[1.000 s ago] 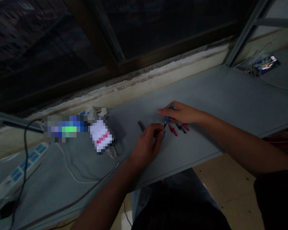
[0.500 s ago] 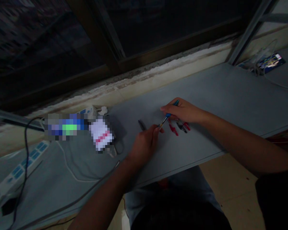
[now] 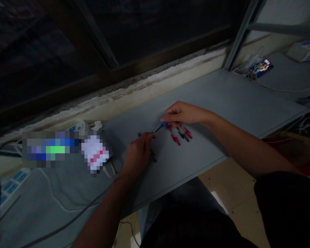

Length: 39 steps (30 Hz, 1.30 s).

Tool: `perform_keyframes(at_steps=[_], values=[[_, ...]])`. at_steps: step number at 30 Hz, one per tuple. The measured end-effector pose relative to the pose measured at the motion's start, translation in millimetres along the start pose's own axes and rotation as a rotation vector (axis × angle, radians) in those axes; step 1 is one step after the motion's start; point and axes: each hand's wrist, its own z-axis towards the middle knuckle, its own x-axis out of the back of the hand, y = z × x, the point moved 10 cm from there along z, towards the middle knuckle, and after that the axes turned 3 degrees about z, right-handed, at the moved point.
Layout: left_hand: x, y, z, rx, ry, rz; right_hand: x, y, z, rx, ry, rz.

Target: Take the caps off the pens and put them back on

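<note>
A blue pen (image 3: 160, 127) stretches between both hands above the grey table (image 3: 229, 100). My right hand (image 3: 184, 113) pinches its upper end, fingers closed. My left hand (image 3: 138, 154) is closed on its lower tip. Under the right hand lie several red and black pens (image 3: 180, 134) on the table. A dark pen (image 3: 153, 156) lies on the table just under and beside the left hand.
A white box (image 3: 95, 153) and cables (image 3: 57, 201) lie to the left, with a power strip (image 3: 5, 186) at the far left. A window sill (image 3: 134, 91) runs behind. A card and wires (image 3: 259, 67) sit at the back right. The table edge is near my lap.
The blue pen has swung from steeply tilted to nearly level between the hands. The left hand has moved from beside the pen onto its lower tip. The view shifted right.
</note>
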Motion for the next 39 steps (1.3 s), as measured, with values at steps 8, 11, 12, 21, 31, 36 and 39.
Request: perform_keyframes(at_steps=[8,11,12,21,31,36,39], values=[[1.4,-5.5,1.9,0.027,0.026,0.022,4.2,0.4,1.9,0.027,0.036,0.015],[1.6,-5.9,1.9,0.027,0.028,0.026,5.5,-3.3,2.8,0.077,0.014,0.053],[1.3,-6.1,2.0,0.027,0.026,0.025,9.1,-5.8,2.9,0.109,0.037,0.076],[-3.1,-13.0,2.1,0.026,0.0,-0.007,17.7,3.3,6.6,0.073,0.08,0.122],[-10.3,-4.6,0.3,0.009,-0.08,-0.058,41.9,-5.7,4.3,0.153,0.252,0.327],[-13.1,-7.2,-0.2,0.009,-0.097,-0.055,50.7,-2.4,3.7,0.137,0.321,0.289],[-13.5,-9.7,-0.4,0.014,-0.091,-0.069,53.9,-3.4,1.8,0.126,0.351,0.276]])
